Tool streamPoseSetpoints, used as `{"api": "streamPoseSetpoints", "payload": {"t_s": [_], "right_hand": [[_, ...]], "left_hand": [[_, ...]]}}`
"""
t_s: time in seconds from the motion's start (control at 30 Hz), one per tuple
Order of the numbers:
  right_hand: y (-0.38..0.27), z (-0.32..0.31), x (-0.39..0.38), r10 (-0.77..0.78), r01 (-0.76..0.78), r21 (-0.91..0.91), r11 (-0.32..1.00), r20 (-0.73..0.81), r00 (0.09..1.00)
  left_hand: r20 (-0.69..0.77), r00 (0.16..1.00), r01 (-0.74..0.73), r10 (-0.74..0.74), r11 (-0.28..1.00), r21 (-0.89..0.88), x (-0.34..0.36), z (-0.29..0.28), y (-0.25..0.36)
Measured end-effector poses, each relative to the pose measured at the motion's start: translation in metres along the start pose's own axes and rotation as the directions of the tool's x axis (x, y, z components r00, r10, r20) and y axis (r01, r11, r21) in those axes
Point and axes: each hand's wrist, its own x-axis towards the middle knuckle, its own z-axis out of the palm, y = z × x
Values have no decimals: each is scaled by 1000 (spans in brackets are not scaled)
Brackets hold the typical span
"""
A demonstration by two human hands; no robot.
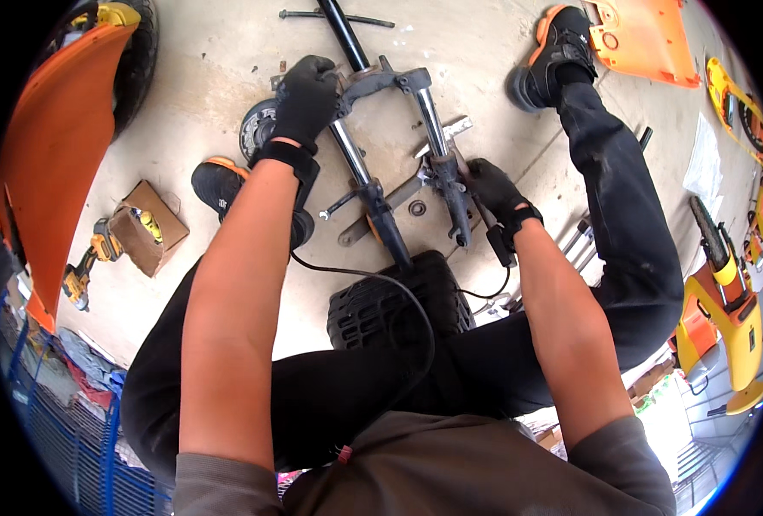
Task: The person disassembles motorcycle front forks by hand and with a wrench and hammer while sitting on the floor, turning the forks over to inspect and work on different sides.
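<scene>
A motorcycle-type front fork [367, 176] lies on the floor before me, its two chromed tubes joined by a dark clamp [377, 82] with a black steering stem. My left hand [306, 101], in a black glove, is closed at the clamp's left end, over the top of the left tube. Beside the lower right leg, my gloved right hand [495, 185] has its fingers curled; what they hold is hidden. A small metal ring [417, 208] lies between the fork legs. Beneath the fork's lower end is a black block with a knobbly tread [403, 305].
A round metal hub [259, 129] sits by my left wrist. A cordless power tool [93, 258] and a cardboard box [153, 228] lie further left, near a large orange panel [63, 146]. Another orange panel [644, 39] is beyond my right shoe. A thin cable [373, 275] crosses my lap.
</scene>
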Motion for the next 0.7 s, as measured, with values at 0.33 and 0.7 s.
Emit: {"api": "streamPoseSetpoints", "payload": {"t_s": [0.33, 0.7], "right_hand": [[-3, -28, -18, 1, -160, -293, 943, -478, 878], [-77, -33, -20, 160, -4, 436, 900, -321, 933]], "left_hand": [[-29, 998, 53, -53, 999, -7, -13, 24, 7], [137, 989, 46, -50, 998, 30, -5, 13, 7]]}}
